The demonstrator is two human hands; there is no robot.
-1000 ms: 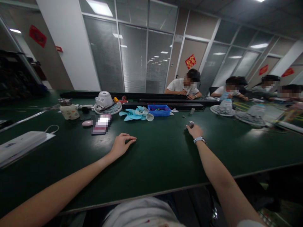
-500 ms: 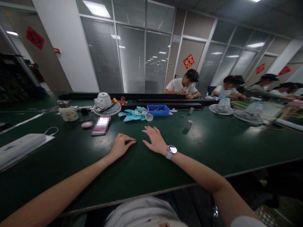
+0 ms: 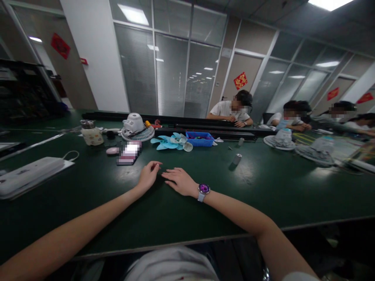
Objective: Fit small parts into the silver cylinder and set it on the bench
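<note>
My left hand rests over the green table, its thumb and fingertips brought close together around something I cannot make out. Just right of it, my right hand lies low over the table with its fingers spread toward the left hand, holding nothing. A small gap separates the two hands. Beyond them lie light blue fan blades beside a blue bin of small parts. A phone is ahead of my left hand, and a small metal cylinder stands off to the right.
A white fan part, a patterned jar and a pink mouse sit at the back left. A white device is at far left. More fan parts lie at right. Several people sit across the table.
My right hand has moved left, closer to my left hand, with its fingers now pointing toward it. The left hand is turned more upward. The camera view has shifted slightly.
</note>
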